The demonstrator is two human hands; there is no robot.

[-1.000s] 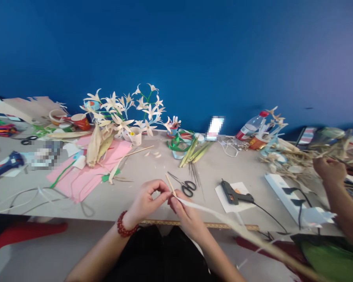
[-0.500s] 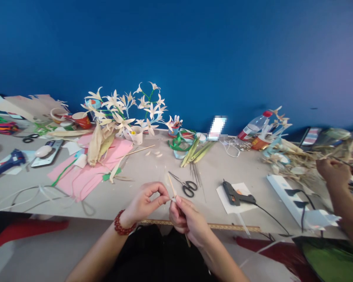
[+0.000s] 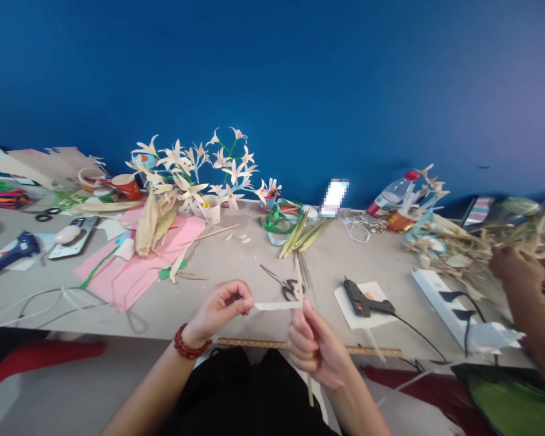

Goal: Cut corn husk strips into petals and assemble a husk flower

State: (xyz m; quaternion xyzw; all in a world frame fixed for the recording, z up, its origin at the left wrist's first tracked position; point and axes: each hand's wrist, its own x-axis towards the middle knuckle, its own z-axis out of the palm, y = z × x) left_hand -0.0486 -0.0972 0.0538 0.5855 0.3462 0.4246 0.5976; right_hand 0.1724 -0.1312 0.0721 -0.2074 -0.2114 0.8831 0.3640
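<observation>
Blue wall (image 3: 272, 79) rises behind one long grey counter (image 3: 236, 260), which carries craft supplies along its length. One thin pale stick (image 3: 298, 278) is in the right hand (image 3: 315, 345), above the counter's near edge; its fingers are closed around it. Its long axis runs nearly upright in the view, the upper end pointing away from the person and leaning slightly left, the lower end showing below the fist, toward the lap. One white strip (image 3: 276, 306) stretches sideways between the hands, almost square to the stick and meeting it at the right thumb. The left hand (image 3: 227, 303) pinches the strip's free end, finger and thumb pressed together; one red bead bracelet (image 3: 191, 346) circles that wrist.

Two glue guns lie on the counter: a black one (image 3: 358, 298) to the right, a blue one (image 3: 9, 257) at far left. One pair of black-handled scissors (image 3: 283, 284) lies just beyond the stick. Three pale slivers (image 3: 242, 236) are scattered near the green stalks (image 3: 295, 236). One red-capped bottle (image 3: 393, 194) leans at the wall.
</observation>
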